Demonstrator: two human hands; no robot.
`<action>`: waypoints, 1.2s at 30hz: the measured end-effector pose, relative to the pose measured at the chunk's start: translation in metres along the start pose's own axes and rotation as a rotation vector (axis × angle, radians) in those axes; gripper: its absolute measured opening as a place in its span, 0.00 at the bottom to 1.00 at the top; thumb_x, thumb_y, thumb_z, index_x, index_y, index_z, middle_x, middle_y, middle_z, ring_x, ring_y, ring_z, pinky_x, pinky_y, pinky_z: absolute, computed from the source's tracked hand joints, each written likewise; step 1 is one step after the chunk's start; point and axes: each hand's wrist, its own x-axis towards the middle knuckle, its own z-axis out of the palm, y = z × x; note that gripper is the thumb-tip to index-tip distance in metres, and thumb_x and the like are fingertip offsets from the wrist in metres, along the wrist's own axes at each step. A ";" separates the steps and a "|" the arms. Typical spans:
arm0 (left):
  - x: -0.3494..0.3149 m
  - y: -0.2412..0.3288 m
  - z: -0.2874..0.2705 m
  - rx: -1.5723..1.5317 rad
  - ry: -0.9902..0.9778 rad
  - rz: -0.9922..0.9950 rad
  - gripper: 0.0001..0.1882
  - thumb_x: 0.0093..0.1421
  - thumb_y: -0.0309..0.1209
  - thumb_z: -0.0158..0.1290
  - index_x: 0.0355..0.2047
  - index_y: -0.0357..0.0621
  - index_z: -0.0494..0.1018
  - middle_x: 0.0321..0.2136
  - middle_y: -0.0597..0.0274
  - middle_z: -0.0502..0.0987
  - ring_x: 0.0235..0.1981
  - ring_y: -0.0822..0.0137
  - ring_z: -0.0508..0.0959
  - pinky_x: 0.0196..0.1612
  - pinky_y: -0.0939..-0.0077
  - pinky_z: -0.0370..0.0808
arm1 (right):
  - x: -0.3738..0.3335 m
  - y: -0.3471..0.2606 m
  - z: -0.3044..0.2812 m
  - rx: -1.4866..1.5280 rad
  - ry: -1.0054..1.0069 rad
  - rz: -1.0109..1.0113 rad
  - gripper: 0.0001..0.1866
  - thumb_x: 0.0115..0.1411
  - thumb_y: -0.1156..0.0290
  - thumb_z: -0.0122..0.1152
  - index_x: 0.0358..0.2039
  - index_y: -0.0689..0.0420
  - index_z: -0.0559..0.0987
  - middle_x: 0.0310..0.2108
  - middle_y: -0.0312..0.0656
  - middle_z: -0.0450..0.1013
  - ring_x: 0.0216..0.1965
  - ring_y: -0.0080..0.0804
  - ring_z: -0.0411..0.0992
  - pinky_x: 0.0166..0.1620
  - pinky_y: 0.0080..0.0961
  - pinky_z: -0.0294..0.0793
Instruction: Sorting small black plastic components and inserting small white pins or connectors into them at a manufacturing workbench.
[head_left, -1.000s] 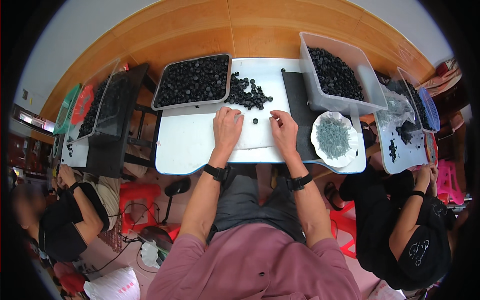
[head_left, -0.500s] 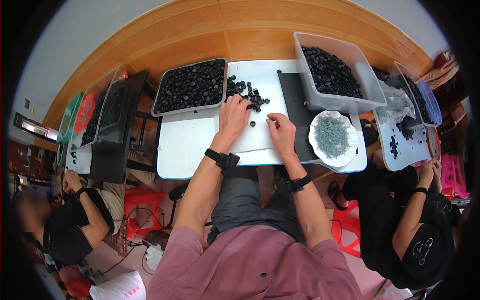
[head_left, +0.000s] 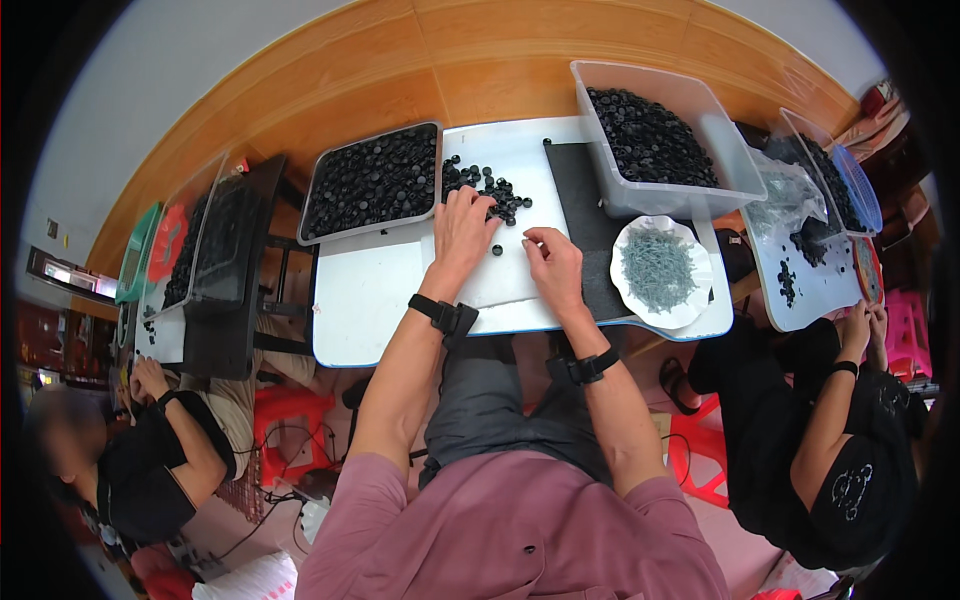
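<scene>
On the table [head_left: 362, 305], free room is left at the near left; beyond, passage is blocked by the filled shallow tray [head_left: 372, 231].

Bright, even light; dark, curved rim

The single head-worn fisheye view faces down and forward; the white table [head_left: 370, 300] stands near; wooden panelling [head_left: 510, 70] lies beyond.

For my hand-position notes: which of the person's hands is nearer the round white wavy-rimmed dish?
Right. The right hand is left of the dish, apart from it; the left hand is farther left, at the loose small round black pieces.
</scene>
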 end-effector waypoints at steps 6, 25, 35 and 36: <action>0.005 0.001 -0.001 0.065 -0.024 -0.066 0.10 0.52 0.32 0.70 0.35 0.47 0.84 0.38 0.65 0.76 0.46 0.61 0.74 0.48 0.61 0.67 | 0.000 0.000 -0.001 -0.017 0.010 -0.038 0.07 0.59 0.78 0.68 0.40 0.62 0.84 0.33 0.43 0.82 0.25 0.29 0.76 0.32 0.26 0.76; -0.058 0.034 -0.006 -0.971 -0.040 -0.455 0.12 0.64 0.23 0.62 0.47 0.34 0.79 0.38 0.61 0.86 0.37 0.77 0.83 0.41 0.83 0.78 | -0.001 0.005 -0.002 0.356 -0.003 0.221 0.07 0.61 0.77 0.70 0.39 0.63 0.86 0.26 0.37 0.82 0.22 0.16 0.75 0.25 0.19 0.73; -0.068 0.039 0.005 -0.899 0.002 -0.432 0.12 0.61 0.25 0.65 0.44 0.36 0.80 0.35 0.58 0.87 0.35 0.74 0.85 0.39 0.80 0.81 | -0.005 0.001 -0.002 0.319 -0.071 0.180 0.05 0.61 0.77 0.70 0.37 0.62 0.86 0.26 0.36 0.81 0.24 0.14 0.74 0.27 0.17 0.73; -0.068 0.039 0.005 -0.898 0.002 -0.435 0.12 0.61 0.25 0.65 0.44 0.36 0.80 0.35 0.58 0.87 0.35 0.74 0.85 0.39 0.80 0.81 | -0.005 0.001 -0.002 0.326 -0.070 0.183 0.05 0.61 0.77 0.70 0.37 0.62 0.86 0.25 0.35 0.81 0.24 0.14 0.74 0.28 0.17 0.73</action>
